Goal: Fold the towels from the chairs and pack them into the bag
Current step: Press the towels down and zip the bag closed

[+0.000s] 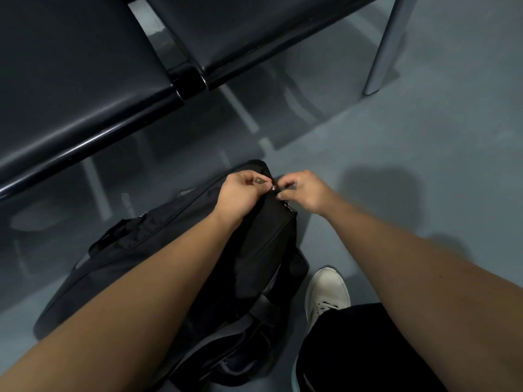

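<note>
both hands clamp narrow on the bag's far end. left hand (pixel 240 195) grips a fold of black fabric, fingers curled under, thumb on top. right hand (pixel 307 190) pinches at the small metal zipper pull (pixel 273 188) with thumb and forefinger, other fingers tucked; exact contact is blurred.

nearest: two bare forearms (pixel 141 321) enter from lower left and lower right and converge at centre frame. black trouser leg (pixel 353 349), lower right, is cut off by the bottom edge and covers the heel of a white shoe (pixel 328 290).

bag (pixel 169 250) lies on the grey floor (pixel 438 165), lower centre, its near part hidden under the left forearm; inside not visible.

farthest, upper left: two dark chair seats (pixel 70 80). one metal leg (pixel 382 52) at upper right.
</note>
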`<state>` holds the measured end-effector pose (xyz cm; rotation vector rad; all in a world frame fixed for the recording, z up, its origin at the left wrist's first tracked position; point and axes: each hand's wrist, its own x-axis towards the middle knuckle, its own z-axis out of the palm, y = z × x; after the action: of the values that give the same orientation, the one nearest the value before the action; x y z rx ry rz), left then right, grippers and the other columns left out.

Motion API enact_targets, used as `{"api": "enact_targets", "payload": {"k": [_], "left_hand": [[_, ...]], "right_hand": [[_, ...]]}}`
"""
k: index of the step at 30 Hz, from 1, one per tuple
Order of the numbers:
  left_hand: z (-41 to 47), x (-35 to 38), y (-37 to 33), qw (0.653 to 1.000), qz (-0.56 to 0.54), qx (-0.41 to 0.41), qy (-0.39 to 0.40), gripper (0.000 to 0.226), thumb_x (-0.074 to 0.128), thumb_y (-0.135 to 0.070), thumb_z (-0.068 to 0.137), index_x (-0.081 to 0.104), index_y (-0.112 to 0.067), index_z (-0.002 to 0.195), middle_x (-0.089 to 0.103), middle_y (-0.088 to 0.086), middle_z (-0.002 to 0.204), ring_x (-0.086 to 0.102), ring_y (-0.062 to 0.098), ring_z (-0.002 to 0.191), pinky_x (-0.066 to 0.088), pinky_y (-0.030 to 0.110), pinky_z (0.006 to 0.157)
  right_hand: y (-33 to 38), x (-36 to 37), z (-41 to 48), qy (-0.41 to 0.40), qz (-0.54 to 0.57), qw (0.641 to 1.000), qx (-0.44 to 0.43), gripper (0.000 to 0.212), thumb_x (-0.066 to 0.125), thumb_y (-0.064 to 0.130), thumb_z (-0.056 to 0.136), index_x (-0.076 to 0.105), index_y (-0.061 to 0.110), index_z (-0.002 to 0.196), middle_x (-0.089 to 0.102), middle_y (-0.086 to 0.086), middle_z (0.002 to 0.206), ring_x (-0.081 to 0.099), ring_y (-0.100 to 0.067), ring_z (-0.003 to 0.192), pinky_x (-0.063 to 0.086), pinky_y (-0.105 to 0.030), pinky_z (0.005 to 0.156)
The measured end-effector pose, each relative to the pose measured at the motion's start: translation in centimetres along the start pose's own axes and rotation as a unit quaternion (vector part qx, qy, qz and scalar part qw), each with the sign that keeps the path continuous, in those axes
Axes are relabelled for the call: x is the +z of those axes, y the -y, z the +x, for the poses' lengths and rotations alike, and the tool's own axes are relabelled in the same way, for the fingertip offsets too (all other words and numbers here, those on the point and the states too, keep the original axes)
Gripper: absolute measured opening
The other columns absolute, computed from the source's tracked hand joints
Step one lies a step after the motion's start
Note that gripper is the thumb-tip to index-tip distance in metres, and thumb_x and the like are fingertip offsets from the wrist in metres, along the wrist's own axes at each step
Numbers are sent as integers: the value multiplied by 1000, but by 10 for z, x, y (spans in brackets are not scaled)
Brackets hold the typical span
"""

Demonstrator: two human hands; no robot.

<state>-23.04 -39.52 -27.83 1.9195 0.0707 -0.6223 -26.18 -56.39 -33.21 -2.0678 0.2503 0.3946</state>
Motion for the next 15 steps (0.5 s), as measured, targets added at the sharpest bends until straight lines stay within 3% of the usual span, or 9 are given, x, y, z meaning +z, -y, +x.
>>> {"api": "enact_targets", "payload": {"k": [2,6,10,12,15], "left_hand": [[3,-5,-4,993,113,40,-6,5,73,-12,89,74,-16,86,67,-7,71,56,-2,56,40,16,61],[3,-7,-23,921,377,96,24,13,66,-28,93,65,-16,89,62,1,87,59,20,85,38,25,69],[-2,-17,-44,929,364,30,50,17,65,-22,91,71,-6,92,69,11,99,64,29,100,47,30,74],[-8,-37,-48,937,343,-6,65,15,67,-18,90,67,-5,83,68,18,95,64,31,89,46,28,64],[-31,-89,-30,937,326,-99,79,19,67,-17,90,60,-10,75,52,15,73,49,26,58,33,24,45]], "right_hand": [[0,2,0,-16,-25,1000,-7,10,79,11,83,73,18,85,74,-17,90,68,-33,85,50,-37,79],[1,-7,-1,-28,-61,998,-10,11,75,14,88,78,10,98,75,-12,96,67,-27,89,48,-33,80],[0,-16,0,-41,-112,993,17,15,72,19,90,79,16,103,75,-6,98,66,-25,96,50,-37,87],[-5,-18,0,-63,-122,989,54,13,72,26,90,79,25,102,74,-1,97,66,-23,98,50,-36,89],[-8,-16,-7,-93,-148,980,94,6,71,32,89,77,32,90,76,4,96,67,-24,103,48,-43,99]]}}
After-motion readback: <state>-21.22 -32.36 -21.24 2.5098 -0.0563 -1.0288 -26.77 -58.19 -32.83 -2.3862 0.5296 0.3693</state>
